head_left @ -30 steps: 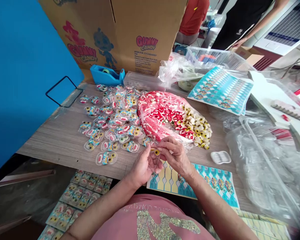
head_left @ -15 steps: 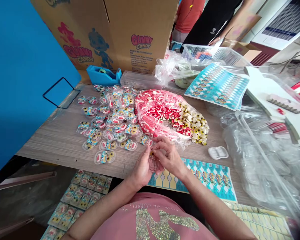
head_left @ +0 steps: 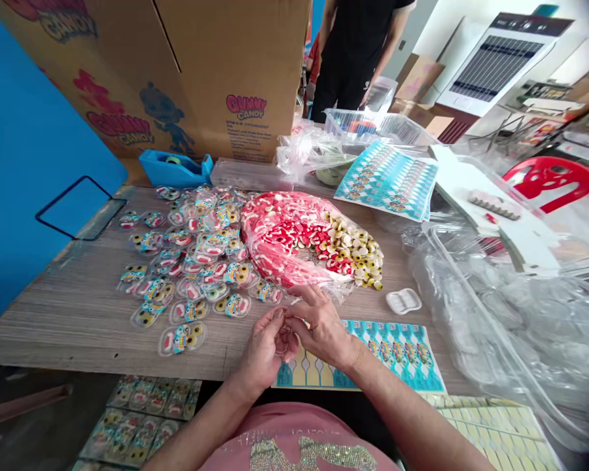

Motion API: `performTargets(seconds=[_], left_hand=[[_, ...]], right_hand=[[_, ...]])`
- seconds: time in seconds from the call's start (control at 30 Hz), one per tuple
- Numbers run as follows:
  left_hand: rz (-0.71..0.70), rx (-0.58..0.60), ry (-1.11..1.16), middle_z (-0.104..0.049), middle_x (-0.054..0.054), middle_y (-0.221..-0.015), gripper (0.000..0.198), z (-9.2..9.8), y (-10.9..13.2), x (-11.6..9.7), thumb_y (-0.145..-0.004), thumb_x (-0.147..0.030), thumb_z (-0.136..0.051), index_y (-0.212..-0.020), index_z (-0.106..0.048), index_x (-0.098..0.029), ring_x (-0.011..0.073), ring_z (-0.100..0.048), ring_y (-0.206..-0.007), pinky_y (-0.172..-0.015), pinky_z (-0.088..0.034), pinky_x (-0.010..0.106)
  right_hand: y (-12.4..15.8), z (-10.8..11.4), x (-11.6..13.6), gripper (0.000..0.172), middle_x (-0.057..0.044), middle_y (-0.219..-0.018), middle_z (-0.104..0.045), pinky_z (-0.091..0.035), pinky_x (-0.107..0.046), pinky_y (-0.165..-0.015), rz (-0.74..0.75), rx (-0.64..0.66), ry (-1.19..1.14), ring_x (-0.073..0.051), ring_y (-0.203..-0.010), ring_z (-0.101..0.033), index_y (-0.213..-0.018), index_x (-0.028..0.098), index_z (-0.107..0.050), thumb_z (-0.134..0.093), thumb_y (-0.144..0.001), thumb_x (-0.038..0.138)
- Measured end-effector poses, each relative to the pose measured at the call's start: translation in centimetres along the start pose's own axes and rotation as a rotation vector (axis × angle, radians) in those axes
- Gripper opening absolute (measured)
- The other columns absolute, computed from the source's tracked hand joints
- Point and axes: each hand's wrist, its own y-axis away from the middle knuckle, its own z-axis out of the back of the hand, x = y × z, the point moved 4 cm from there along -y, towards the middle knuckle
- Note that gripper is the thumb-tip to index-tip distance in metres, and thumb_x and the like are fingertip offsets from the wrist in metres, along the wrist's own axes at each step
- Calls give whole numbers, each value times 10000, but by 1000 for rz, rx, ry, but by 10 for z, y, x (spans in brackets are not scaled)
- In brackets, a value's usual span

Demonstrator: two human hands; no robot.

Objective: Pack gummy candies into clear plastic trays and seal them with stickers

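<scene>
My left hand (head_left: 264,350) is closed around a small clear plastic candy case (head_left: 285,341), partly hidden by the fingers. My right hand (head_left: 320,327) bends over it from the other side, its thumb and fingertips at the case; whether they pinch a candy is hidden. Just beyond the hands lies an opened plastic bag of red-and-white gummies (head_left: 275,226), with yellow-and-white eye gummies (head_left: 360,245) spilling at its right. Under my right wrist is a blue label sheet (head_left: 397,350), part of its backing bare. Many filled, labelled candy cases (head_left: 211,245) are heaped to the left.
A white eye-mask-shaped tray (head_left: 403,301) lies right of the label sheet. Clear plastic packaging (head_left: 500,327) crowds the right side. Behind stand a blue tape dispenser (head_left: 177,171), a large cardboard box (head_left: 201,78) and more label sheets (head_left: 387,180). A person in black (head_left: 353,52) stands beyond.
The camera view has turned to the right and up a little, so the table appears shifted left. My hands stay together at the case, with the right fingers slightly shifted.
</scene>
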Motion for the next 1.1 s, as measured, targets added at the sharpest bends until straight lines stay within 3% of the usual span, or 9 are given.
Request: performTargets(seconds=[0.1, 0.2, 0.3, 0.4, 0.6, 0.77, 0.9, 1.0, 1.1], left_hand=[[9, -23, -19, -659, 17, -635, 290, 1, 0, -7, -813, -377, -728, -949, -591, -162, 109, -543, -422, -355, -317, 177], [22, -28, 0, -707, 71, -736, 326, 0, 1, -17, -868, -395, -662, -1081, -561, -170, 128, -577, -488, -413, -359, 192], [94, -13, 74, -714, 104, -810, 365, -1, 3, -21, -931, -470, -555, -1163, -524, -190, 168, -625, -577, -474, -412, 225], [159, 24, 141, -711, 124, -882, 381, -2, 4, -19, -965, -509, -465, -1199, -511, -212, 197, -653, -644, -518, -445, 254], [184, 0, 151, -698, 123, -854, 306, 0, 5, -18, -1005, -418, -394, -1159, -529, -190, 184, -641, -611, -510, -427, 244], [207, -12, 152, -698, 130, -840, 292, -2, 8, -13, -1008, -398, -395, -1133, -534, -174, 183, -638, -599, -510, -425, 243], [205, 21, 181, -701, 139, -874, 317, -4, 13, -14, -1014, -411, -370, -1153, -531, -177, 196, -654, -637, -550, -452, 263], [157, 12, 208, -702, 131, -900, 341, -1, 16, -19, -1016, -432, -356, -1192, -524, -193, 215, -672, -680, -595, -485, 295], [116, -20, 221, -703, 127, -907, 337, 4, 18, -22, -1021, -412, -346, -1185, -540, -190, 226, -679, -710, -625, -509, 326]], right_hand=[[-18, 21, -28, 186, -78, -1185, -640, -488, -385, -917, -39, -14, -39, -219, -1055, -602, -910, 254, -762, -583, -896, 208], [-43, 51, -73, 204, -103, -1155, -645, -430, -433, -953, -212, -133, 276, -261, -1086, -553, -879, 245, -782, -580, -904, 234], [-62, 57, -108, 189, -125, -1252, -608, -357, -511, -943, -292, 47, 640, -331, -1149, -462, -888, 247, -795, -606, -875, 248], [-67, 50, -121, 202, -126, -1298, -572, -324, -513, -927, -239, 176, 760, -333, -1172, -423, -938, 255, -788, -596, -875, 262], [-51, 39, -114, 243, -93, -1302, -601, -234, -530, -984, -70, 191, 780, -319, -1216, -393, -898, 255, -781, -542, -918, 296], [-51, 43, -117, 244, -102, -1293, -609, -286, -475, -901, -175, 98, 732, -314, -1182, -413, -1021, 290, -775, -558, -911, 306], [-53, 44, -119, 172, -97, -1289, -621, -290, -481, -909, -146, 109, 718, -327, -1204, -409, -877, 289, -801, -629, -867, 283], [-46, 53, -101, 154, -83, -1238, -656, -295, -490, -934, -53, -9, 659, -322, -1204, -438, -861, 275, -791, -640, -868, 248], [-32, 61, -57, 177, -67, -1026, -699, -357, -427, -882, 35, -185, 393, -257, -1038, -537, -933, 268, -770, -594, -926, 277]])
